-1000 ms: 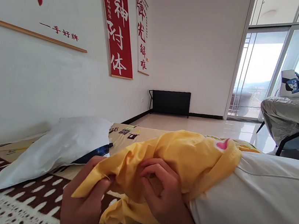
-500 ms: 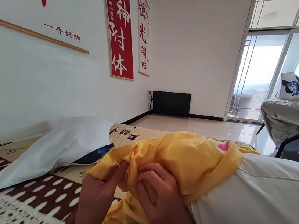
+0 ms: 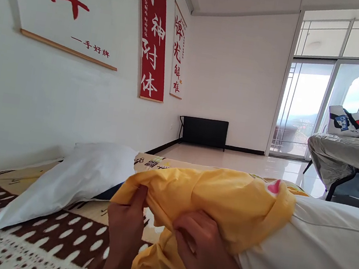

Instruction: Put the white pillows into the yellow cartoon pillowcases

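Observation:
A yellow pillowcase [image 3: 221, 194] with a pink patch is bunched around the near-left end of a plump white pillow [image 3: 325, 257]. My left hand [image 3: 126, 229] pinches the left corner of the pillowcase between thumb and fingers and holds it up off the bed. Lower on the same cloth, my right hand [image 3: 199, 244] has its curled fingers closed on the edge. A loose fold of yellow fabric hangs beneath and between both hands. How far the pillow reaches inside the case is hidden.
Another white pillow [image 3: 83, 179] lies by the wall on a brown-and-cream patterned bedspread [image 3: 61, 233]. A black folded panel [image 3: 204, 132] stands against the far wall. At right is a table with a silvery cover [image 3: 347, 151], bearing a printed box [image 3: 348, 122].
My hands have moved apart, and the gathered yellow cloth between them is now stretched flatter. My view has tilted upward slightly, so the room sits lower in the picture.

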### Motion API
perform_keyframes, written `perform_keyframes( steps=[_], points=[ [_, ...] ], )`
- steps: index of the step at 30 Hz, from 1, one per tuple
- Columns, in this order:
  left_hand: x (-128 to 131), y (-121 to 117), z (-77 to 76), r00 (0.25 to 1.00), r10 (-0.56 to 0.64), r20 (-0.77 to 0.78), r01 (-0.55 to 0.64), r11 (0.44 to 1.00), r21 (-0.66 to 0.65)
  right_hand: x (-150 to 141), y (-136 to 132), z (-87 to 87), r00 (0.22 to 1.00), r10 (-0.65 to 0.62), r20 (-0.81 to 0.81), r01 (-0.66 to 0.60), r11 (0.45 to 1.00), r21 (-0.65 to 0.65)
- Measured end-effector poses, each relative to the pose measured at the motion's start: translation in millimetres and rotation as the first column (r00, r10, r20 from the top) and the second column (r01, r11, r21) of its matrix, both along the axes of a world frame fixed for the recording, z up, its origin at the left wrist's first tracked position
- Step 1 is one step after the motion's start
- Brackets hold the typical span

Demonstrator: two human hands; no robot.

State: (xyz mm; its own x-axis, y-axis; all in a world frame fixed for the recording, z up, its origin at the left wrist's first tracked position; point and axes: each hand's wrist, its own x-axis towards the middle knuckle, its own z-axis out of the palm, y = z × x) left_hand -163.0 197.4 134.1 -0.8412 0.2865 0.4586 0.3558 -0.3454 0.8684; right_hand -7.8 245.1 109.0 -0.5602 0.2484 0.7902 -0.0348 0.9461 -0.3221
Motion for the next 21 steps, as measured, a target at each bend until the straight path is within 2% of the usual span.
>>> perform_keyframes(
  steps=[3, 6, 8, 10, 12, 14, 17, 19, 21],
  points=[
    [-7.9, 0.3, 0.8, 0.991, -0.081, 0.109, 0.073, 0.995, 0.074, 10.2, -12.3, 12.5, 0.999, 0.011, 0.031, -0.012, 0.999, 0.041],
    [-6.5, -4.4, -0.8, 0.987, -0.113, 0.11, 0.098, 0.986, 0.133, 22.5, -21.3, 38.3, 0.997, -0.019, -0.077, 0.028, 0.991, 0.13],
    [-1.2, -11.6, -1.1, 0.994, -0.075, 0.081, 0.063, 0.987, 0.145, 28.6, -24.8, 60.3, 0.981, -0.079, -0.175, 0.109, 0.979, 0.17],
    [6.9, -21.3, 0.0, 0.998, -0.021, 0.054, 0.012, 0.986, 0.168, 31.8, -25.6, 83.1, 0.964, -0.164, -0.207, 0.205, 0.959, 0.195],
    [16.9, -31.6, 2.1, 0.997, 0.07, 0.02, -0.072, 0.98, 0.184, 31.6, -22.3, 103.6, 0.954, -0.243, -0.175, 0.279, 0.936, 0.217],
    [26.0, -40.3, 4.2, 0.987, 0.159, -0.01, -0.154, 0.972, 0.18, 28.3, -13.4, 119.2, 0.954, -0.283, -0.096, 0.298, 0.926, 0.233],
    [32.3, -46.9, 5.5, 0.972, 0.23, -0.041, -0.22, 0.96, 0.175, 19.8, 9.7, 130.4, 0.974, -0.215, 0.075, 0.194, 0.956, 0.22],
    [30.9, -47.1, 5.5, 0.983, 0.184, -0.025, -0.178, 0.971, 0.162, 14.5, 27.0, 129.6, 0.971, -0.105, 0.216, 0.071, 0.984, 0.162],
    [28.0, -45.6, 5.8, 0.996, 0.087, 0.019, -0.089, 0.984, 0.156, 10.8, 41.0, 124.3, 0.927, 0.012, 0.375, -0.036, 0.998, 0.059]
  ],
)
